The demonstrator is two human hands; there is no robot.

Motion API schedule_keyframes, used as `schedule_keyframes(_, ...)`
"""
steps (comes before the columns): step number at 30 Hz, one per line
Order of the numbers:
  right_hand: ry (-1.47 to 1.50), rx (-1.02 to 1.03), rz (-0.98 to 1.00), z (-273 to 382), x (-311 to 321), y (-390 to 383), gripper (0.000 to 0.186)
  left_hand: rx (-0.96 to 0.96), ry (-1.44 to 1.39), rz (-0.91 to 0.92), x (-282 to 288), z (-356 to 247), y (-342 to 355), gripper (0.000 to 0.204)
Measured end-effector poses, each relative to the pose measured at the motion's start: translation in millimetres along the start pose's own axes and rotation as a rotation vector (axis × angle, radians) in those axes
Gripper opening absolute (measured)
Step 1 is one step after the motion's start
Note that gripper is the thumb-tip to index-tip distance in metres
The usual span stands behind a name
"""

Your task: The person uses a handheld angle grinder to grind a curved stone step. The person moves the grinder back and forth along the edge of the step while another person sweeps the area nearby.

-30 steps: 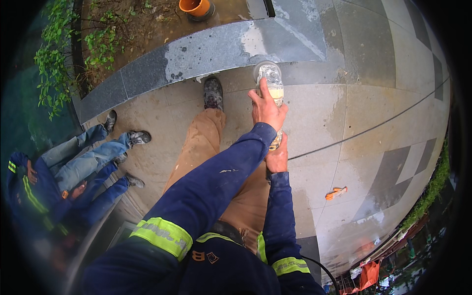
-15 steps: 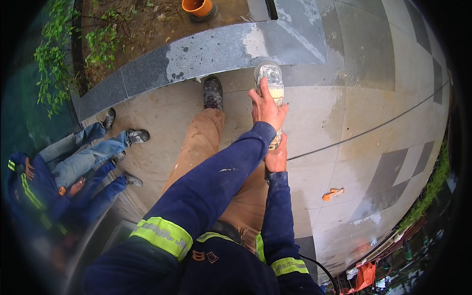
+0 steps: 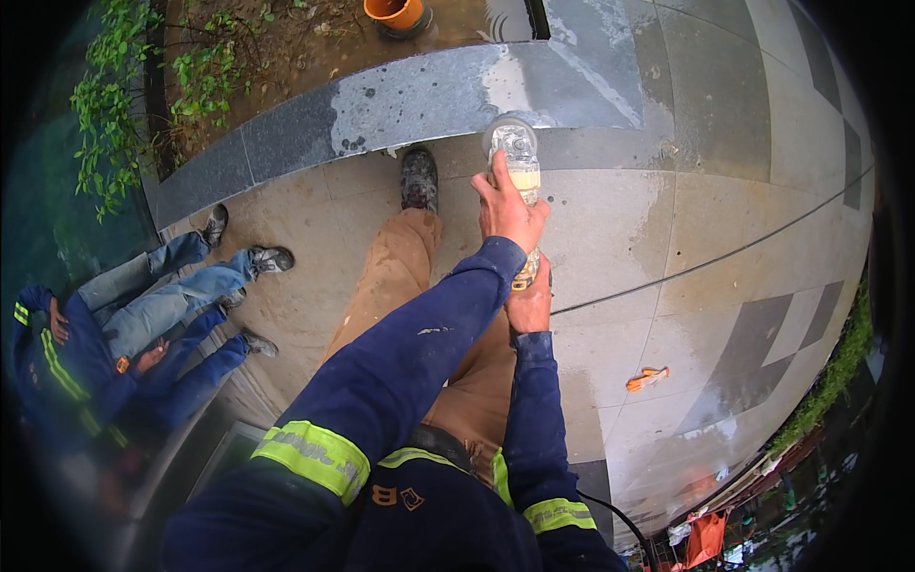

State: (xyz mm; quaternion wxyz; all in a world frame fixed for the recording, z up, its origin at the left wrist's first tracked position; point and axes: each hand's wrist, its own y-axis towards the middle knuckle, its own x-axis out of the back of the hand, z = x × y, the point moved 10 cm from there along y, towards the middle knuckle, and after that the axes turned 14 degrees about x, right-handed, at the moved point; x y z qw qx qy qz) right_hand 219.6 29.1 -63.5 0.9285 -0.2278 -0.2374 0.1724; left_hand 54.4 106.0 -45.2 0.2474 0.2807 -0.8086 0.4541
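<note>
Both my hands are closed round a dusty angle grinder (image 3: 518,160) with a yellow band on its body. My left hand (image 3: 513,212) wraps the body near the head, its index finger stretched along the top. Behind it, my right hand (image 3: 531,303) grips the rear end, where a black cable (image 3: 610,292) runs off to the right. The grinder's round disc (image 3: 494,133) is at the front edge of the grey stone ledge (image 3: 412,93). Whether it touches the stone I cannot tell. Wet whitish slurry (image 3: 505,78) lies on the ledge just beyond the disc.
Muddy soil with green plants (image 3: 205,81) and an orange bucket (image 3: 398,13) lies behind the ledge. Two people's legs (image 3: 162,305) stretch out at the left. Orange-and-white gloves (image 3: 648,378) lie on the paved floor (image 3: 610,229) at the right, where the cable crosses.
The grinder and both my hands have shifted slightly left along the ledge edge. My view has also shifted a little. Both hands keep their hold.
</note>
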Motion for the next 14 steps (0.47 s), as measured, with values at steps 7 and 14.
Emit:
schedule_keyframes(7,0.035,0.023,0.016,-8,-14,-9,0.086,0.017,-0.008,0.008,9,13,0,0.095)
schedule_keyframes(14,0.002,-0.018,0.075,-5,-21,-8,0.087,0.018,-0.044,0.001,14,18,6,0.095)
